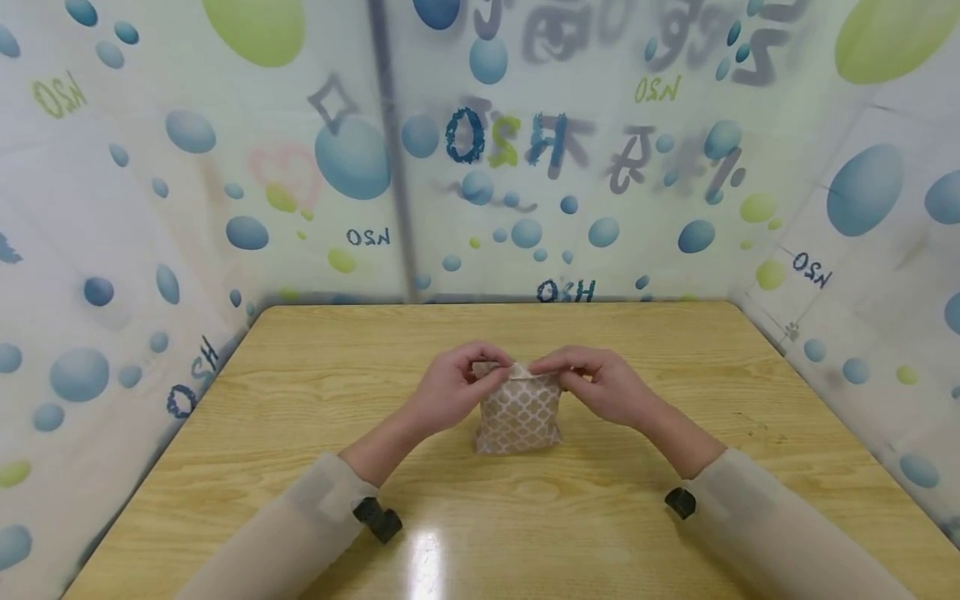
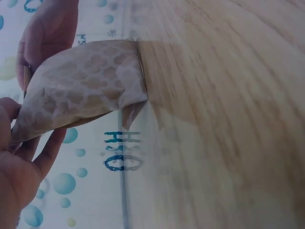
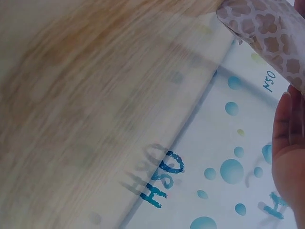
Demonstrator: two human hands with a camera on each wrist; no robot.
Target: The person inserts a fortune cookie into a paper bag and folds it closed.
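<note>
A small soft pouch [image 1: 519, 417], tan with a white lattice pattern, stands upright near the middle of the table. At its top left corner my left hand [image 1: 453, 387] pinches the edge between thumb and fingers. My right hand [image 1: 603, 387] grips the top right corner in the same way. Between the hands, the pale top edge looks folded over. In the left wrist view the pouch [image 2: 86, 81] bulges, with its bottom edge at the tabletop. The right wrist view catches only part of the pouch [image 3: 267, 28], above my right hand's fingers [image 3: 282, 117]. Its contents are hidden.
The wooden table [image 1: 360, 350] extends on all sides of the pouch. White curtains [image 1: 480, 233] with blue and green dots and lettering surround it at the back and both sides. Dark straps [image 1: 378, 521] sit at the sleeve cuffs.
</note>
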